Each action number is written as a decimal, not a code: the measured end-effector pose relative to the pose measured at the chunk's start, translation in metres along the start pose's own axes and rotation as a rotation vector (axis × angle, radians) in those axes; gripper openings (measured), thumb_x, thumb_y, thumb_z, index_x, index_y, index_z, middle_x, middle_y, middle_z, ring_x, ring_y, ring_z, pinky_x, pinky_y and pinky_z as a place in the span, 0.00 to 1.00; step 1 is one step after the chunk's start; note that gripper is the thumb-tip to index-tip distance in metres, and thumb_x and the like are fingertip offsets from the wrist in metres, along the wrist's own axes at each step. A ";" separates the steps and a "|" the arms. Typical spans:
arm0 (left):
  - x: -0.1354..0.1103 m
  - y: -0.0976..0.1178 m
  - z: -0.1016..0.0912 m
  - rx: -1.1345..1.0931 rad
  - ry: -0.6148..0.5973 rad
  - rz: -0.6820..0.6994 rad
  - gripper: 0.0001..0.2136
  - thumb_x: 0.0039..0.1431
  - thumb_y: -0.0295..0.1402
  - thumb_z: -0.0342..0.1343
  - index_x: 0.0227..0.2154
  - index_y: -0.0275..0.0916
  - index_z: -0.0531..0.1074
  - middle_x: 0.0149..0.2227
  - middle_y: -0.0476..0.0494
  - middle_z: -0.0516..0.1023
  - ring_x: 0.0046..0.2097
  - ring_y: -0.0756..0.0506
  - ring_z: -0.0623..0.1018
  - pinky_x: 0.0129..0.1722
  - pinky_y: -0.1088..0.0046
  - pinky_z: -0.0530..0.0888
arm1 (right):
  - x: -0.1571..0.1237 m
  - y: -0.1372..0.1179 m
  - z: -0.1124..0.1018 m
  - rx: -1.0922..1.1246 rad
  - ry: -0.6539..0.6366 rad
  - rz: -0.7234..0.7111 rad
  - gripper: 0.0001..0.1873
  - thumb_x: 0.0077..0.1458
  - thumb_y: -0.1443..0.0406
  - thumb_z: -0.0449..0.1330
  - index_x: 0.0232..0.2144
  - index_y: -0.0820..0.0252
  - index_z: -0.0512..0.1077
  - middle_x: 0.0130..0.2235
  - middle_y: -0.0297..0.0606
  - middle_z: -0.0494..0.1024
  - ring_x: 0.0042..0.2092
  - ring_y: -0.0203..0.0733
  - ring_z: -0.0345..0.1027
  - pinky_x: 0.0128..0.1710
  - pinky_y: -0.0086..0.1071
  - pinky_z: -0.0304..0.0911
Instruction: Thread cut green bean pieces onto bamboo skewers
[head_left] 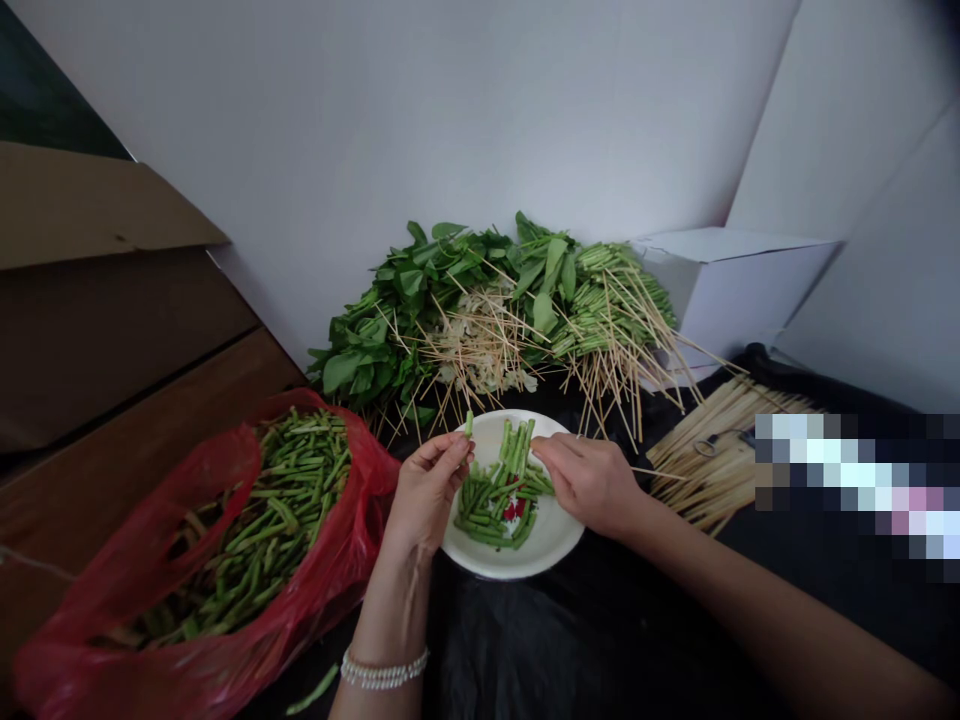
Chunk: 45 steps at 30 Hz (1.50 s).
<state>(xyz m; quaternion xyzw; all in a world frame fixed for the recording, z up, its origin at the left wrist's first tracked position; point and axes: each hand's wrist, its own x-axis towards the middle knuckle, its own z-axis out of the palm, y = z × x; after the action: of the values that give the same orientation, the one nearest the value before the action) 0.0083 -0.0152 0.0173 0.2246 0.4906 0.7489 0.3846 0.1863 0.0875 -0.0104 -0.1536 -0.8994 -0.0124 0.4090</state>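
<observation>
The left hand (427,490) pinches a short green bean piece (468,424) upright above a round white plate (559,540) of cut beans (495,505). The right hand (589,485) curls over the rim, its grip unclear, a thin bamboo skewer (660,473) jutting out beneath. A red plastic bag (360,480) of green beans (277,510) sits left on black sheeting (517,640); skewered leafy greens (405,320) lean toward a white wall (375,150).

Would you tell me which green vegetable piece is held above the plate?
The short piece pinched upright in the left hand; the others lie on the white plate or in the red plastic bag.
</observation>
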 end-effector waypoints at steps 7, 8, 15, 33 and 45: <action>-0.001 -0.001 0.001 0.048 -0.034 -0.045 0.11 0.37 0.31 0.71 0.26 0.35 0.79 0.27 0.48 0.79 0.29 0.54 0.74 0.34 0.80 0.70 | -0.001 0.000 0.002 0.050 -0.034 0.001 0.14 0.59 0.72 0.46 0.37 0.63 0.72 0.29 0.38 0.74 0.32 0.37 0.67 0.34 0.29 0.61; -0.002 -0.003 0.001 0.077 -0.053 -0.048 0.11 0.37 0.31 0.71 0.26 0.34 0.79 0.26 0.48 0.78 0.29 0.54 0.74 0.33 0.79 0.70 | -0.001 -0.001 0.002 0.054 -0.037 -0.005 0.14 0.59 0.72 0.46 0.37 0.64 0.72 0.30 0.38 0.75 0.32 0.37 0.67 0.34 0.29 0.61; -0.004 -0.013 0.005 0.266 -0.163 0.049 0.07 0.44 0.33 0.68 0.27 0.37 0.78 0.29 0.48 0.79 0.30 0.52 0.75 0.35 0.77 0.71 | 0.000 -0.004 0.001 0.002 -0.036 -0.020 0.14 0.60 0.71 0.47 0.36 0.63 0.72 0.29 0.37 0.75 0.31 0.36 0.68 0.32 0.29 0.60; -0.010 -0.028 0.002 1.598 -0.312 0.313 0.12 0.50 0.22 0.54 0.35 0.40 0.77 0.36 0.38 0.78 0.44 0.38 0.73 0.44 0.63 0.67 | 0.002 0.002 0.000 -0.038 0.021 0.045 0.13 0.58 0.73 0.48 0.36 0.63 0.73 0.30 0.37 0.75 0.30 0.35 0.68 0.31 0.28 0.57; -0.010 -0.024 0.001 1.304 -0.256 0.325 0.07 0.51 0.27 0.56 0.33 0.41 0.76 0.32 0.42 0.79 0.37 0.42 0.76 0.38 0.67 0.68 | 0.001 0.003 0.002 -0.022 0.033 0.047 0.12 0.58 0.72 0.49 0.37 0.64 0.73 0.31 0.37 0.76 0.31 0.36 0.69 0.33 0.28 0.58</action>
<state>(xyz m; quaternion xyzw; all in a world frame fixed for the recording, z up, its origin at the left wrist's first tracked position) 0.0237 -0.0169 -0.0032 0.5680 0.7521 0.3162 0.1084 0.1858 0.0912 -0.0113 -0.1790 -0.8885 -0.0150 0.4222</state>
